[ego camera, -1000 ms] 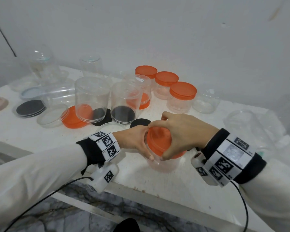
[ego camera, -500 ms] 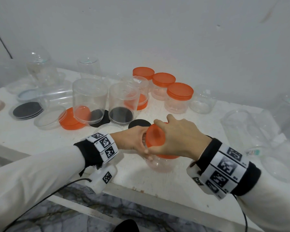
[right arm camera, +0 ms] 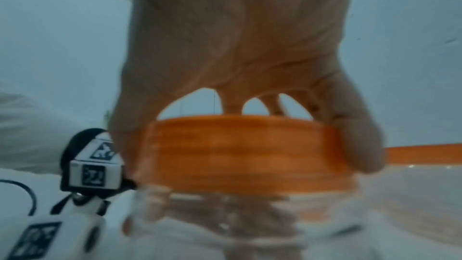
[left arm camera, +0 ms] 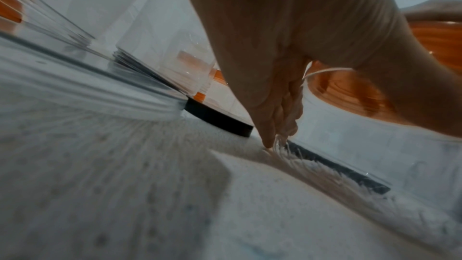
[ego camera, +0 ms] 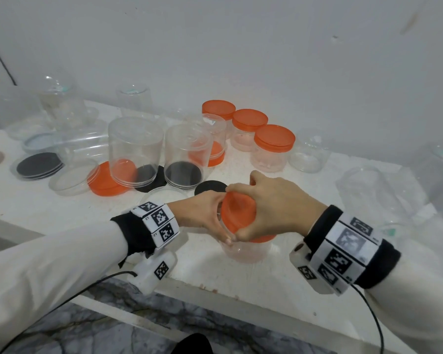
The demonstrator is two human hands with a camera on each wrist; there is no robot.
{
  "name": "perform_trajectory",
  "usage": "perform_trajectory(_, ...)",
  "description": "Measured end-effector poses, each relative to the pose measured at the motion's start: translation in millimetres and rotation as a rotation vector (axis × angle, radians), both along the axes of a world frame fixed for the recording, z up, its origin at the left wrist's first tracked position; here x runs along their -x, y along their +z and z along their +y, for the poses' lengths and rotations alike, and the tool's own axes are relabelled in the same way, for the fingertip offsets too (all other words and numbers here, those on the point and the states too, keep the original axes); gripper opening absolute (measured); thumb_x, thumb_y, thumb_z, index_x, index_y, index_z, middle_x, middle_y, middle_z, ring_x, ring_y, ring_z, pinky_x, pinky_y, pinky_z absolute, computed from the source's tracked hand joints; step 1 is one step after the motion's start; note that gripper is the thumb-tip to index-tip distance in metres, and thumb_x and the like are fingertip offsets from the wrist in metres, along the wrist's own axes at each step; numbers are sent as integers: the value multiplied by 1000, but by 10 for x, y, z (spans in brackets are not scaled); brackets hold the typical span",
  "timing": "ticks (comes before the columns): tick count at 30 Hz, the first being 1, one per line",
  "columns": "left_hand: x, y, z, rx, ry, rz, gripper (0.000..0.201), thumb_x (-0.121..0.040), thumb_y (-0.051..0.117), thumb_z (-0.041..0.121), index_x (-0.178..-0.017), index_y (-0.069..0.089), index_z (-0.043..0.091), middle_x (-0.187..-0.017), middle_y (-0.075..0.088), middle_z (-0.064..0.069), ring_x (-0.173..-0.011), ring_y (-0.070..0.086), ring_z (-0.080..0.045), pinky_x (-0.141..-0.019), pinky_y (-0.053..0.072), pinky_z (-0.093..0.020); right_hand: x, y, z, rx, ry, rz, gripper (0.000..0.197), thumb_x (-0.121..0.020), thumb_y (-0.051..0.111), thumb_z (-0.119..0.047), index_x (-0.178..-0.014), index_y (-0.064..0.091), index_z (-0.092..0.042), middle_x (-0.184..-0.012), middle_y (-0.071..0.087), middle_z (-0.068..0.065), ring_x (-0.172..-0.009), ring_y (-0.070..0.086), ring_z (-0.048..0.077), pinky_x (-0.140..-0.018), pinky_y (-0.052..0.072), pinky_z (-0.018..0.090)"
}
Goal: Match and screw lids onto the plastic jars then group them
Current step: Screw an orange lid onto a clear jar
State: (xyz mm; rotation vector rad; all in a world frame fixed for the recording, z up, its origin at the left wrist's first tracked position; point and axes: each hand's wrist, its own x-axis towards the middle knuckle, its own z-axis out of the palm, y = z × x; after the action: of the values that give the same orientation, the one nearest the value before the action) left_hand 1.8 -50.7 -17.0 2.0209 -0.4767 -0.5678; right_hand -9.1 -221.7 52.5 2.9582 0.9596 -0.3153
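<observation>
A small clear plastic jar (ego camera: 243, 252) stands near the table's front edge with an orange lid (ego camera: 237, 213) on its mouth. My right hand (ego camera: 271, 208) comes from above and grips the orange lid (right arm camera: 240, 153) round its rim, thumb and fingers curled over it. My left hand (ego camera: 202, 213) holds the jar (left arm camera: 362, 145) from the left side, fingers wrapped round its wall. Three jars with orange lids (ego camera: 274, 139) stand grouped at the back centre.
Two tall clear jars (ego camera: 136, 152) stand upside down behind my hands, over orange and black lids. Loose black lids (ego camera: 39, 164), a clear lid (ego camera: 72, 177) and more clear jars lie at the left and back. Clear jars (ego camera: 368, 190) lie at the right. The table edge runs just below my wrists.
My right hand has turned on the orange lid, wrist swinging toward the right, while the left hand kept hold of the jar in the same spot.
</observation>
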Motion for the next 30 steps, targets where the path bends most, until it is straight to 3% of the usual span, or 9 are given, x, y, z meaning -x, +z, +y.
perform_trajectory(4,-5,-37,16,-42,10,-46,68,-57,89,13,-114,52,21,-107,64,6,-97,60,1,-85,48,-16,117,-108,105,-35,-165,-104,77,-65,57,-74,-128,42,-31,-94,35,-1,-75,42,20,-63,32,28)
perform_trajectory(6,-4,-34,13,-56,8,-50,68,-58,88,13,-115,51,19,-104,64,9,-95,60,5,-82,47,-14,129,-103,104,-3,-182,-85,84,-67,51,-79,-133,36,-29,-103,40,4,-81,46,24,-66,33,30)
perform_trajectory(7,-1,-25,8,-57,3,-50,67,-59,88,12,-114,50,21,-102,63,13,-93,59,10,-79,46,-10,109,-81,76,43,-164,-31,92,-66,49,-81,-140,27,-31,-117,40,7,-90,50,26,-70,35,31)
perform_trajectory(9,-2,-13,3,-29,2,-22,68,-60,87,10,-115,50,24,-103,63,14,-94,59,10,-79,45,-9,42,23,0,135,-73,124,100,-67,53,-79,-144,2,-44,-144,23,7,-116,45,30,-85,41,34)
perform_trajectory(11,2,-18,3,-1,8,10,72,-60,87,10,-122,51,19,-109,64,10,-101,61,2,-84,45,-13,-25,132,-70,167,55,243,103,-67,68,-65,-138,-5,-56,-151,8,-5,-125,36,28,-96,43,42)
perform_trajectory(14,-5,-24,4,-18,12,17,74,-60,87,10,-122,49,18,-111,62,11,-101,60,2,-85,45,-13,-95,144,-101,114,145,206,100,-60,78,-54,-135,12,-59,-135,26,-5,-107,47,22,-87,49,38)
perform_trajectory(19,3,1,-6,-45,9,-9,77,-59,87,13,-122,44,25,-110,58,16,-101,56,6,-83,44,-8,-39,75,-60,65,124,62,95,-55,72,-66,-135,22,-53,-114,40,-2,-86,52,20,-73,49,31)
perform_trajectory(26,34,13,-15,-24,19,-19,66,-58,87,4,-107,51,31,-99,63,15,-91,60,10,-75,44,-8,95,-41,11,4,-75,-37,93,-59,66,-71,-138,30,-38,-97,35,0,-78,41,19,-66,36,28)
perform_trajectory(30,22,9,-12,-39,11,-26,65,-59,86,4,-107,52,29,-98,63,14,-89,60,9,-74,45,-8,116,-76,34,-1,-128,-28,94,-60,63,-72,-140,27,-38,-100,34,0,-80,41,21,-67,36,29)
